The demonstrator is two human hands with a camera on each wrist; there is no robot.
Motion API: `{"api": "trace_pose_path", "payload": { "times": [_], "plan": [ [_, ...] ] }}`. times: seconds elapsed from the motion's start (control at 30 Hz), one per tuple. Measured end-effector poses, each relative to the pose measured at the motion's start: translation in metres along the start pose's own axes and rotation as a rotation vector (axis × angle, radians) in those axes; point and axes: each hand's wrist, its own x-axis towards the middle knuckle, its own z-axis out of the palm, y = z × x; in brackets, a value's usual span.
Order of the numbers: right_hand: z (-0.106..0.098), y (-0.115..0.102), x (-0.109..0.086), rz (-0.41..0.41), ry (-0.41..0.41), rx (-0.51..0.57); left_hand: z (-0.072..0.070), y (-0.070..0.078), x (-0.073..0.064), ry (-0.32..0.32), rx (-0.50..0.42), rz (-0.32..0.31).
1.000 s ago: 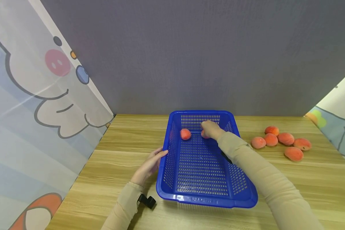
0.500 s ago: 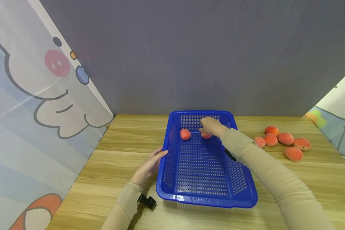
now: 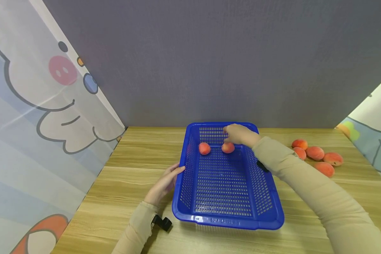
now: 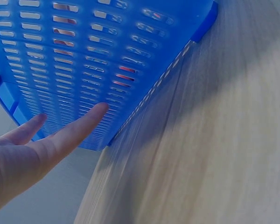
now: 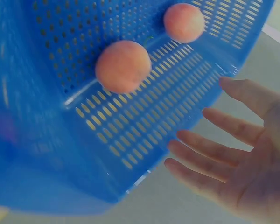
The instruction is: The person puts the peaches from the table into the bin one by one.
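A blue perforated basket [image 3: 228, 221] stands on the wooden table. Two orange-red peaches lie near its far end, a left peach [image 3: 204, 148] and a right peach [image 3: 228, 148], slightly apart. My right hand [image 3: 241, 135] hovers above the right peach at the far right corner and holds nothing. In the right wrist view the right hand [image 5: 252, 158] has its fingers spread. At the basket's left side, my left hand [image 3: 165, 183] touches the rim. The left wrist view shows straight fingers [image 4: 79, 133] along the slotted outer wall.
Several loose peaches [image 3: 315, 153] are grouped on the table [image 3: 346, 197] to the right, partly behind my right sleeve [image 3: 308, 187]. A grey panel [image 3: 190, 63] rises behind the table. Curtains [image 3: 28, 116] with cartoon prints hang at the sides.
My right hand has let go of the right peach and moved up and to the right, leaving it in the basket. The left hand and basket stay put.
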Motion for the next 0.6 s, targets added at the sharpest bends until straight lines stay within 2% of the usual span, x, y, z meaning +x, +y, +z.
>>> {"api": "trace_pose_path", "payload": {
  "times": [0.4,0.6],
  "plan": [
    [-0.024,0.008,-0.024,-0.033,0.04,-0.014,0.0,0.0,0.0,-0.004,-0.006,0.002],
    [-0.032,0.021,-0.038,-0.001,0.046,-0.012,0.0,0.001,0.0,-0.01,-0.001,0.003]
  ]
}}
